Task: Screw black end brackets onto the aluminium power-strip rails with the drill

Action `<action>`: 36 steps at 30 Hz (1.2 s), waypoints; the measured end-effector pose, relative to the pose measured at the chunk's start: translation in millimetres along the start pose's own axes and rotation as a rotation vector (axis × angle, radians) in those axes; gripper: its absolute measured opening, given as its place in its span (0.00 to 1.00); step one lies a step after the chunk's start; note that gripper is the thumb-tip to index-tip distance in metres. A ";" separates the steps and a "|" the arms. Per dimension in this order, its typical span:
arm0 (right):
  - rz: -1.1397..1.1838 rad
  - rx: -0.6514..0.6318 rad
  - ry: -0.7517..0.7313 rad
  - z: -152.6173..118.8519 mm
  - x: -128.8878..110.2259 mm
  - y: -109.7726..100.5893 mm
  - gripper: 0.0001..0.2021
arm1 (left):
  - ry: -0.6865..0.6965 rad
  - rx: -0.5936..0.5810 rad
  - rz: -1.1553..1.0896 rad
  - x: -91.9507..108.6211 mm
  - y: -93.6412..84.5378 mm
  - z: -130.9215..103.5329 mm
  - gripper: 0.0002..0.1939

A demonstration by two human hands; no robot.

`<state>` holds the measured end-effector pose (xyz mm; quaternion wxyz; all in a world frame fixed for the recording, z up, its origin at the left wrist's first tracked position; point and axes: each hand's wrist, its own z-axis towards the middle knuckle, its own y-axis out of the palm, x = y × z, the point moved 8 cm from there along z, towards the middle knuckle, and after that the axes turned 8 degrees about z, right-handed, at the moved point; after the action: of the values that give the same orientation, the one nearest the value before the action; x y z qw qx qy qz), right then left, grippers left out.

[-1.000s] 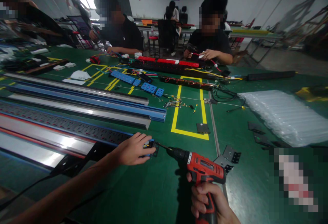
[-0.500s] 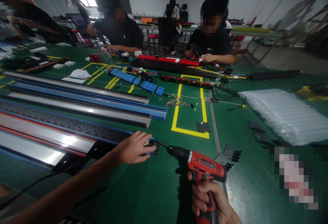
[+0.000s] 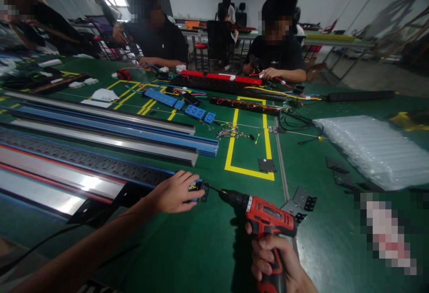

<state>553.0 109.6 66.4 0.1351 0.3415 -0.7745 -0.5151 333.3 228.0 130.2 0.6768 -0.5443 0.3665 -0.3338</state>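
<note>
My left hand (image 3: 178, 193) grips the right end of a long black slotted bar with blue edges (image 3: 110, 161), its fingers curled over the end. A black end piece (image 3: 203, 193) sticks out past the fingertips, and yellow wire shows under them. My right hand (image 3: 273, 257) is wrapped round the handle of a red and black cordless drill (image 3: 271, 216). The drill points left, and its long bit reaches the end piece; whether it sits in a screw is too small to tell.
Metal profiles (image 3: 134, 147) lie left. Loose screws (image 3: 228, 133), blue sockets (image 3: 195, 112) and a black bracket (image 3: 266, 165) lie beyond. More brackets (image 3: 303, 200) sit behind the drill; bubble wrap (image 3: 375, 150) is at right. Two people work across the green table (image 3: 187, 248).
My hands, the bar and the drill have hardly moved. Across the table, the left person's raised hand no longer shows the tool it held, and the right person's hand has shifted slightly.
</note>
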 end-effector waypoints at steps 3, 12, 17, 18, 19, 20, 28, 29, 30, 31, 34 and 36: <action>0.001 -0.005 -0.001 0.1 0.5 -1.1 0.13 | -0.003 -0.009 0.010 -0.1 -0.2 0.1 0.16; 0.008 0.017 -0.005 -0.2 1.2 -1.0 0.13 | -0.008 -0.028 0.029 1.0 -0.2 1.0 0.15; 0.010 0.027 -0.010 0.2 0.2 -0.1 0.13 | -0.008 -0.040 0.038 1.8 0.4 0.2 0.16; 0.011 0.028 -0.010 0.2 0.2 0.0 0.13 | -0.007 -0.042 0.038 1.9 0.5 0.2 0.16; 0.010 0.030 -0.011 0.1 0.3 0.1 0.13 | -0.007 -0.041 0.038 1.8 0.4 0.3 0.16; 0.009 0.031 -0.012 0.0 0.3 0.2 0.13 | -0.007 -0.038 0.038 1.7 0.3 0.5 0.16; -0.010 0.003 -0.012 0.3 1.0 1.0 0.13 | -0.003 0.000 0.039 1.7 1.9 0.4 0.17; -0.009 0.001 -0.014 0.5 0.9 0.5 0.13 | -0.001 0.000 0.039 1.8 1.9 0.3 0.17; -0.007 -0.003 -0.015 0.6 0.9 0.2 0.13 | -0.001 0.000 0.039 1.9 1.7 0.3 0.17; -0.005 -0.008 -0.015 0.8 0.9 0.0 0.13 | -0.001 0.002 0.038 1.8 1.2 0.3 0.17; 0.005 -0.017 -0.009 1.0 1.1 0.1 0.13 | -0.003 0.010 0.037 1.5 -0.6 0.4 0.16; 0.015 -0.016 -0.002 1.1 1.0 0.8 0.14 | 0.002 0.015 0.036 1.6 -1.5 0.5 0.17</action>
<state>551.3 109.8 66.6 0.1407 0.3340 -0.7731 -0.5206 334.4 226.6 131.5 0.6862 -0.5324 0.3744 -0.3248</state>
